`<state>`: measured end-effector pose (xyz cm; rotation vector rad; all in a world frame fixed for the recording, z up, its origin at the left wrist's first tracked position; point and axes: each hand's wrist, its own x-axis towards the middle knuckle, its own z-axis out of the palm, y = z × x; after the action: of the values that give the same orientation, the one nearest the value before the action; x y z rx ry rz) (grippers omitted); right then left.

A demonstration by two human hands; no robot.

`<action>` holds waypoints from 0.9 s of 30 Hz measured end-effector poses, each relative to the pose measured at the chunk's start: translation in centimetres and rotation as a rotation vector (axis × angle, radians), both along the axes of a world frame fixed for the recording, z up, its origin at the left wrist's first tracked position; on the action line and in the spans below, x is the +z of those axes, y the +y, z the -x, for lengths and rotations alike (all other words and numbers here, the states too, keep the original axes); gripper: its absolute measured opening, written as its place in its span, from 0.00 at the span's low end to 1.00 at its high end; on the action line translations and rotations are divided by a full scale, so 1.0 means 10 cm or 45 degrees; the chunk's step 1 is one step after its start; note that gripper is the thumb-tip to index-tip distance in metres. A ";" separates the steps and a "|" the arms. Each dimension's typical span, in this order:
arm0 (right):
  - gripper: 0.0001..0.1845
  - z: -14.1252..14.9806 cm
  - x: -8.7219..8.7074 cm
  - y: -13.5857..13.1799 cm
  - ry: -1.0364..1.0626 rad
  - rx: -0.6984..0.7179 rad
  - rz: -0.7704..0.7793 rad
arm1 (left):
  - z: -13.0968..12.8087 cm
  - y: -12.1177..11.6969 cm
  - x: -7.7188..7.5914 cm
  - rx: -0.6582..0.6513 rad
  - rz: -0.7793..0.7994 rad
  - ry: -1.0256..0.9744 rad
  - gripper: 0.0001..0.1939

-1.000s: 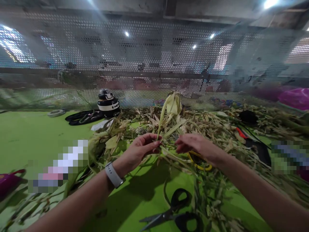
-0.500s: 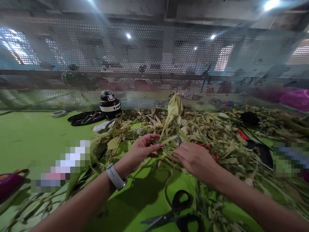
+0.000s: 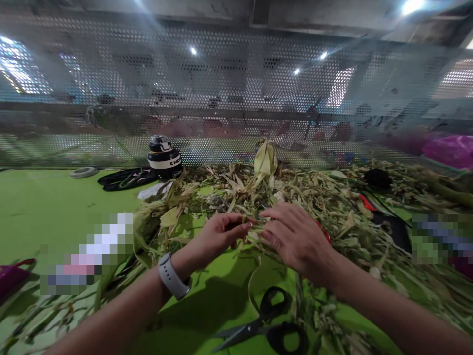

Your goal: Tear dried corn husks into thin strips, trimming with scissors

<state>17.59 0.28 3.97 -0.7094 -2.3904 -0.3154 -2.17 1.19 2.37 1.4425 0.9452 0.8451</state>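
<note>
**Pale strip [image 3: 244,220] pinched, husks lying loose**

From my end, the left hand [image 3: 210,237] pinches it mid-view. Just beside, at 3 o'clock, the right hand [image 3: 297,241] curls; whether it grips anything, I can't tell. I'd judge this unfinished: dry husks [image 3: 325,190] lie loose from 12 to 3 o'clock. At 10 o'clock, a black bottle [image 3: 165,165] stands, contents hidden.

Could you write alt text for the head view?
A person's left hand pinches a thin plant strip above a green table, the right hand close beside it. Black-handled scissors lie nearer the viewer; dried leaves spread around and beyond.
</note>
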 end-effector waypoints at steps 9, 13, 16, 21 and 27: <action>0.11 0.05 -0.09 0.06 0.710 -0.147 1.244 | -0.07 -0.09 0.08 0.007 -0.044 -0.023 0.11; 0.11 0.06 -0.03 0.08 0.941 -0.090 1.602 | -0.07 -0.05 0.07 0.065 -0.032 -0.060 0.11; 0.24 0.02 0.04 0.10 1.077 0.009 1.731 | -0.03 0.02 0.01 0.183 0.059 -0.198 0.12; 0.23 -0.06 0.07 0.12 1.188 0.296 1.755 | 0.04 0.13 -0.05 0.344 0.270 -0.392 0.13; 0.12 -0.11 0.03 0.17 0.795 0.234 1.208 | 0.06 0.12 -0.02 0.348 0.366 -0.439 0.12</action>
<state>18.64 2.01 4.23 -0.8049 -1.8691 1.0344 -2.78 2.42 2.17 0.8977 0.9638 1.0704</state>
